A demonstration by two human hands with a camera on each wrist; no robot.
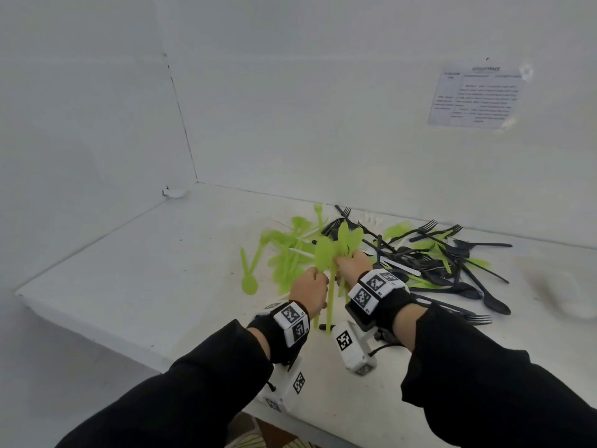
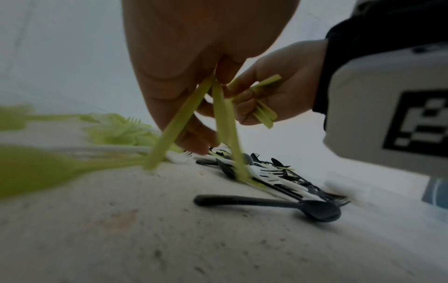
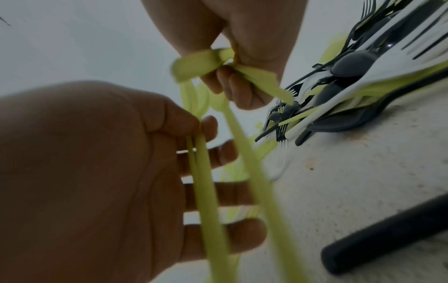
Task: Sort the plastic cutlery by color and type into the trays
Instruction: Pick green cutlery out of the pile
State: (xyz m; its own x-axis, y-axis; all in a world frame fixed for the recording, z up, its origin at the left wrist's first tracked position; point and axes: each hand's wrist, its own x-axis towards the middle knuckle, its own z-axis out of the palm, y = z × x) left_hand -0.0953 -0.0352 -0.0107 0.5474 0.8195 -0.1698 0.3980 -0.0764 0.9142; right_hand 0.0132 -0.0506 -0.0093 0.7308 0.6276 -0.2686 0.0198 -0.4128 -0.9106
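Observation:
Both hands meet over the white table and hold a bunch of green plastic spoons upright, bowls up, handles hanging down. My left hand grips some of the handles from the left. My right hand curls its fingers round other green handles beside it. The two hands touch or nearly touch. Behind them lies a green cutlery heap. To the right is a tangle of black forks and spoons with a few white pieces mixed in.
A single green spoon lies left of the heap. A black spoon lies near the hands. A blurred white object sits at the far right. White walls close the back and left; a printed sheet hangs on the back wall.

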